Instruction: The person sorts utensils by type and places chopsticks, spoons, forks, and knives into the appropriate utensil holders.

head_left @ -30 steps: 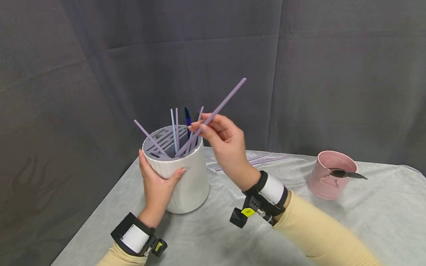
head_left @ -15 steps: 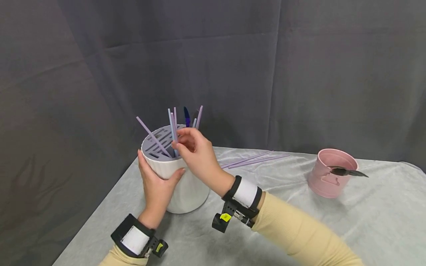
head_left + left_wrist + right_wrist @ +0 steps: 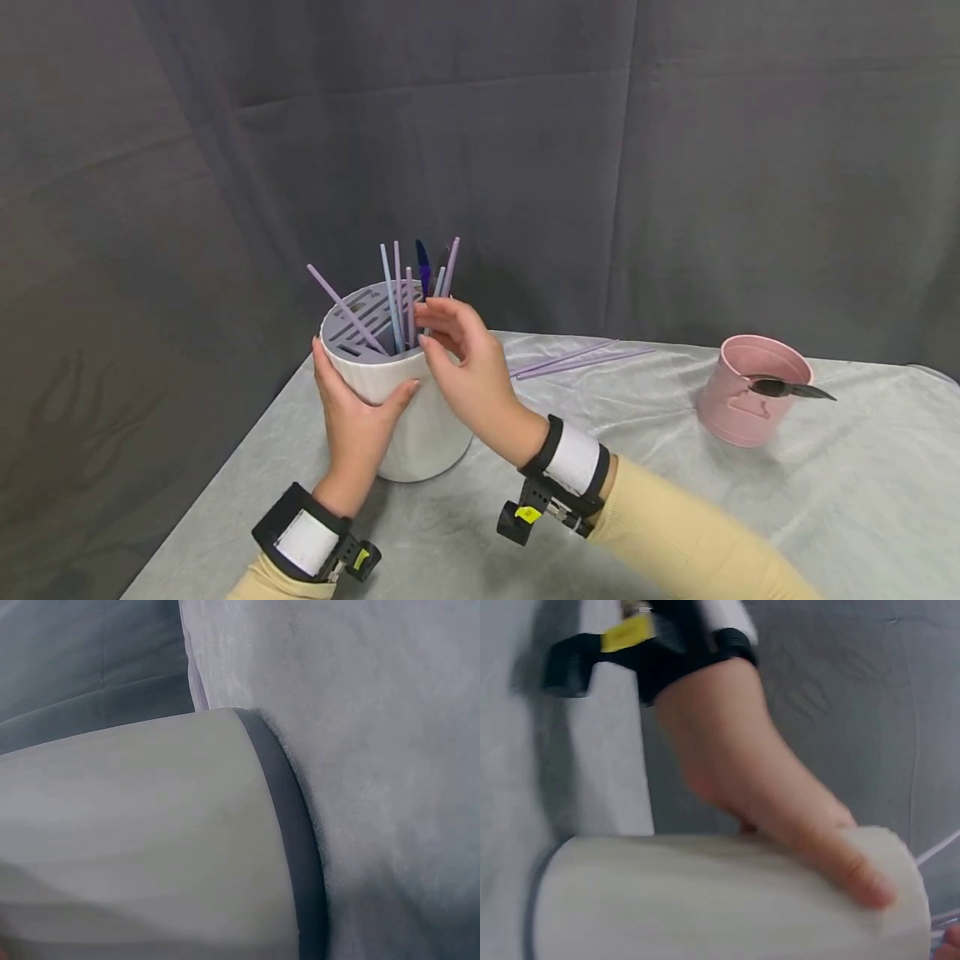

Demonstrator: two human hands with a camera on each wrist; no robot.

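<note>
In the head view, a white round utensil holder (image 3: 429, 425) with a grey slotted top stands on the left of the table. My left hand (image 3: 358, 417) grips its near side, thumb in front and fingers around the left edge. Purple and pale blue chopsticks stand in it, one purple chopstick (image 3: 341, 304) leaning left. A dark blue knife (image 3: 423, 265) stands at the back. My right hand (image 3: 468, 367) is at the rim, fingers loosely bent beside a short-standing purple chopstick (image 3: 410, 304), with nothing visible in its grasp. The right wrist view shows my left thumb (image 3: 862, 881) along the holder wall.
Several loose purple chopsticks (image 3: 577, 360) lie on the cloth-covered table (image 3: 637, 450) behind my right hand. A pink pail (image 3: 738, 408) stands farther right, with a dark spoon (image 3: 783, 388) across its rim. A grey curtain (image 3: 525, 167) hangs behind the table.
My right hand has brought a purple chopstick down into the holder, let go of it and drawn slightly right. The left hand has kept its hold on the holder.
</note>
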